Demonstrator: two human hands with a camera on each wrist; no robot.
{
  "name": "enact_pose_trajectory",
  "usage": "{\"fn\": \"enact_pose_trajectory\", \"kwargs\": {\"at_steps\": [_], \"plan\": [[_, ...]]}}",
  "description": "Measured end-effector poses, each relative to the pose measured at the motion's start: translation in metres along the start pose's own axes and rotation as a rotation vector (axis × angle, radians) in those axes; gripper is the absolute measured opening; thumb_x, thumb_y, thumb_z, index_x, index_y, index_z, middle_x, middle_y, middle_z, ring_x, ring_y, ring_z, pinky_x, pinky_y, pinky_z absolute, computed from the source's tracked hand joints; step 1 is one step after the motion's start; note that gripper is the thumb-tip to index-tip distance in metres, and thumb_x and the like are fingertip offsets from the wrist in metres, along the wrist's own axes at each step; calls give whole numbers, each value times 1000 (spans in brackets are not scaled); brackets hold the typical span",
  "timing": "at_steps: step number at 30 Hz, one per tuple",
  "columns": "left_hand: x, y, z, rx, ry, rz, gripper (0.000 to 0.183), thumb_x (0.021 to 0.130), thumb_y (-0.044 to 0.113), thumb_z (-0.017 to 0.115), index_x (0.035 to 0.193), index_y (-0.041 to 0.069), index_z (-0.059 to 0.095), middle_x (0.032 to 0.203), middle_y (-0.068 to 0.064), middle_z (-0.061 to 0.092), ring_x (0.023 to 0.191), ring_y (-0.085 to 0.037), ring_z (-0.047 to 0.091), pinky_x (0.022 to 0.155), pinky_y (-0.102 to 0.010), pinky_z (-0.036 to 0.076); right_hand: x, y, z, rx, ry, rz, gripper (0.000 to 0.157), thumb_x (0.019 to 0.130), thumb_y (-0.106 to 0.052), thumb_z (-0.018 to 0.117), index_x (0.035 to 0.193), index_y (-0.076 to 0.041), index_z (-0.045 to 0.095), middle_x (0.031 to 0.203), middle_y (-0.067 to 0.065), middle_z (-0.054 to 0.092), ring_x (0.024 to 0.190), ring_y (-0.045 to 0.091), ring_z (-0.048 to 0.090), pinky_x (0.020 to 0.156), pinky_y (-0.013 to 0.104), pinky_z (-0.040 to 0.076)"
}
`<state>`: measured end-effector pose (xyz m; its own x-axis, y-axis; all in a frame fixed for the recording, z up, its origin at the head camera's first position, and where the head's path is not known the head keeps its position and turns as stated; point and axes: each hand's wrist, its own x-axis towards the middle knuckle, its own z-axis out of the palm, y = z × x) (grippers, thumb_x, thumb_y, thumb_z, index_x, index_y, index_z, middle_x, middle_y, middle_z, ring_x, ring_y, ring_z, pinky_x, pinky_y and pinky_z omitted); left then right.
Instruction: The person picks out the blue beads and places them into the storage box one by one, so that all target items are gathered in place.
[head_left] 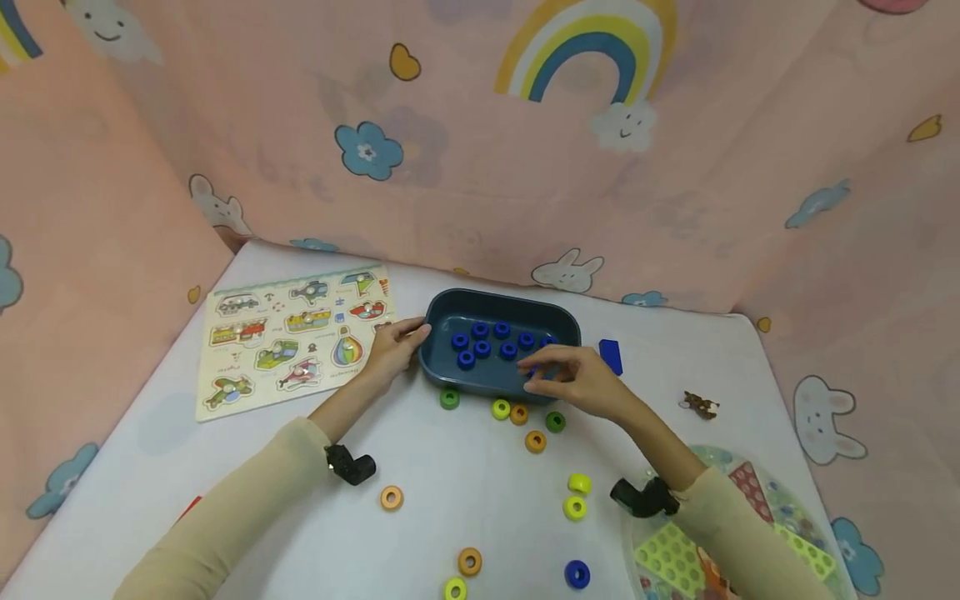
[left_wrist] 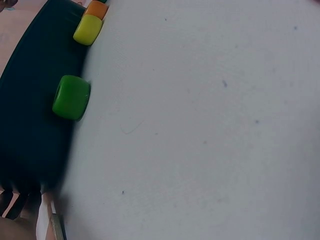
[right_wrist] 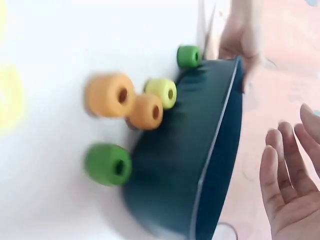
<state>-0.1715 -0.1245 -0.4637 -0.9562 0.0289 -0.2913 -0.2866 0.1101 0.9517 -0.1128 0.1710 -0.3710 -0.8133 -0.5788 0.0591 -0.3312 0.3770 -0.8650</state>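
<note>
A dark blue rectangular tray (head_left: 501,388) holds several blue ring-shaped beads (head_left: 482,349). At its left end my left hand (head_left: 393,354) grips the rim; in the left wrist view only parts of its fingers show at the lower left corner. Over the tray's right side is my right hand (head_left: 573,379), thumb and fingers apart and slightly bent. The right wrist view shows that hand (right_wrist: 295,185) beside the rim with nothing between its fingers. A blue bead shows near its fingertips in the head view. Close along the tray's near side lie green (right_wrist: 188,56), yellow (right_wrist: 162,93) and orange beads (right_wrist: 110,95).
A wooden picture puzzle board (head_left: 273,354) lies left of the tray. To the right are a blue block (head_left: 611,357), a small brown figure (head_left: 701,405) and a round transparent container (head_left: 738,533) under my right forearm. Loose orange (head_left: 392,498), yellow and blue beads (head_left: 577,574) are scattered nearer.
</note>
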Motion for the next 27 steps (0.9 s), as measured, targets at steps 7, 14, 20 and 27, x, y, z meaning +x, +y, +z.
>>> {"fn": "enact_pose_trajectory", "kwargs": {"at_steps": [7,14,20,27], "plan": [[-1,-2,1,-4,1,4,45,90,32,60,129,10,55,111,-15,63,72,-11,56,49,-20,36,-72,-15,27,8,69,75,23,81,-2,69,104,-4,67,97,8,65,80,21,59,65,31,49],[-2,0,-1,-9,-3,16,45,91,31,59,130,8,53,114,-17,61,76,-13,56,54,-22,39,-139,26,59,78,161,214,26,80,-14,72,105,-8,68,97,4,66,79,16,60,62,29,50],[-3,0,-5,-18,5,43,47,91,32,59,130,7,53,119,-15,58,77,-10,54,57,-22,41,-173,38,82,115,120,264,31,77,-20,75,106,-10,68,99,3,66,80,18,59,65,28,49],[0,-1,1,-40,2,43,45,91,30,60,129,5,54,118,-15,59,81,-11,55,62,-22,44,-193,47,92,194,-24,318,32,78,-25,75,106,-12,69,106,1,61,97,15,56,82,28,47]]}}
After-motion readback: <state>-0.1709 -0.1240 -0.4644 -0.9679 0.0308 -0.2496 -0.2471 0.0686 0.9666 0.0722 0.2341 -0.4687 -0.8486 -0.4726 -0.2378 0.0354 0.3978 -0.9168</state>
